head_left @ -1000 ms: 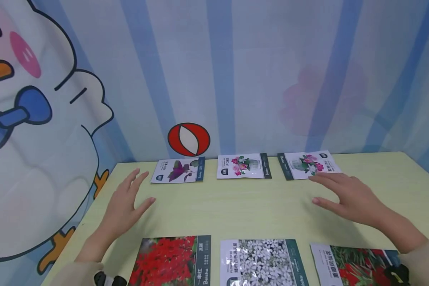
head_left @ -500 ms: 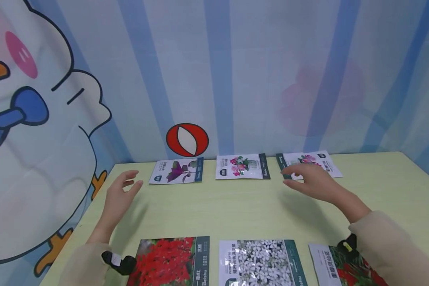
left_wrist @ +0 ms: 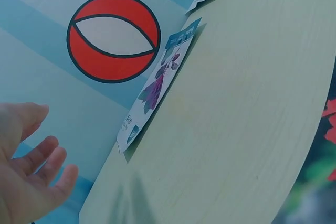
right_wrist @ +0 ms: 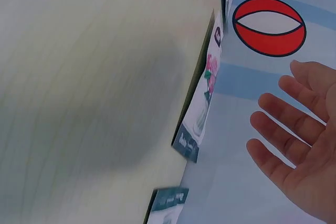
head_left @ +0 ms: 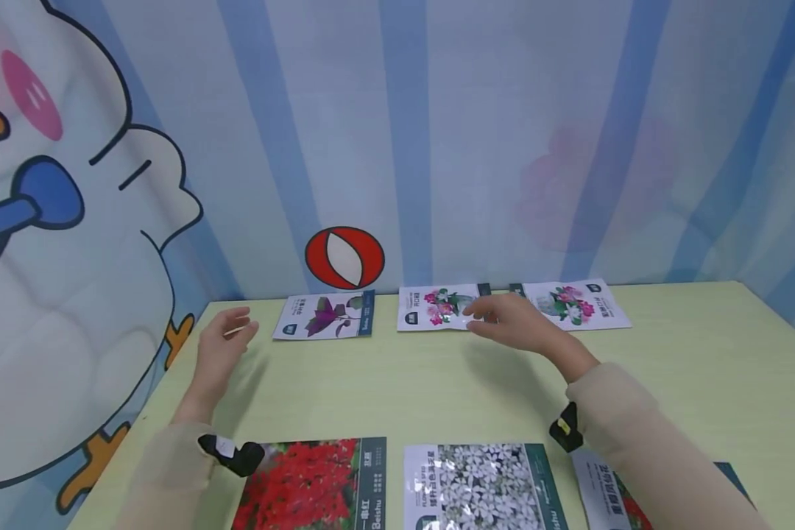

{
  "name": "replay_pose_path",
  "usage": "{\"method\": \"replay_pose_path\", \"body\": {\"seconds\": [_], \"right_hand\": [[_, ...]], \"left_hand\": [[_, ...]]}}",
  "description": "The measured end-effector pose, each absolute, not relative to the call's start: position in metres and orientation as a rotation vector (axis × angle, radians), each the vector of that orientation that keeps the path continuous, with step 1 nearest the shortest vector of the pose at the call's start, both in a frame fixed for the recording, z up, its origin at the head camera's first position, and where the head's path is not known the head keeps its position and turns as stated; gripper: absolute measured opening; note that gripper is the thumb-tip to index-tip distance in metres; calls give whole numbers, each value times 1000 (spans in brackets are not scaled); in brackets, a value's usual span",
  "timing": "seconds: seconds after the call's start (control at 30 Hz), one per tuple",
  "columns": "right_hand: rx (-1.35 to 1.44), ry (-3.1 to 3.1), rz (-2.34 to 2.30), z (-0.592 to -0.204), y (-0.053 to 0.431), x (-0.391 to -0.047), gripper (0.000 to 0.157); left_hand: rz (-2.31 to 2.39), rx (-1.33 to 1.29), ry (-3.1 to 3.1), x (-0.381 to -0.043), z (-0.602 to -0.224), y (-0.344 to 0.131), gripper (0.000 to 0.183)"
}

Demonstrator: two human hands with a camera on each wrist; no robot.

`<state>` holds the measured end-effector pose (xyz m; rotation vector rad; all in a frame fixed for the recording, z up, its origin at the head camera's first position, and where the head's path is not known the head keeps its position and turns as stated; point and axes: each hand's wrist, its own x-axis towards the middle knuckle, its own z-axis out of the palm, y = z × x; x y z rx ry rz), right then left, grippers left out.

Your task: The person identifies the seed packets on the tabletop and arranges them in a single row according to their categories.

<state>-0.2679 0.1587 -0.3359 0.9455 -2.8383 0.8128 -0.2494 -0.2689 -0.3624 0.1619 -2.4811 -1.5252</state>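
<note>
My left hand (head_left: 220, 353) hovers above the table's left side with loosely bent fingers and nothing in it. Just right of it lies a seed packet with a purple leafy plant (head_left: 324, 316). My right hand (head_left: 513, 324) is also without anything in its grasp, over the back of the table. In the head view it overlaps the right end of the middle back seed packet (head_left: 430, 309), which pictures pink flowers. Another pink-flower packet (head_left: 579, 305) lies behind the right wrist, its left end partly covered. The right wrist view shows the right fingers (right_wrist: 268, 161) spread and relaxed.
Along the near side lie larger packets: red flowers (head_left: 305, 478), white flowers (head_left: 483, 486) and, mostly hidden under my right sleeve, another red-flowered packet (head_left: 596, 486). A striped blue cloth (head_left: 477, 147) with cartoon prints rises behind the pale table (head_left: 384, 390).
My right hand has swept left from the right back packet to the middle one. The left hand has shifted slightly back and left, its fingers bending more. The packets stay put.
</note>
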Motion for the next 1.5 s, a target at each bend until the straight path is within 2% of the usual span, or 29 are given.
{"method": "replay_pose_path", "body": {"seconds": [0.37, 0.7, 0.9, 1.1, 1.5], "right_hand": [[848, -2953, 1020, -339, 130, -290, 31], [733, -2995, 1487, -356, 86, -302, 36], [526, -2897, 1831, -367, 57, -302, 46], [308, -2819, 1976, -372, 26, -306, 54], [-13, -2713, 2120, -390, -2, -309, 55]], "left_hand": [[-1509, 283, -2545, -263, -368, -267, 46], [-1598, 325, -2505, -281, -379, -259, 45], [-1537, 419, -2595, -285, -390, -255, 44], [-1513, 396, -2626, -283, -388, -262, 46], [-1425, 419, -2701, -294, -398, -253, 47]]}}
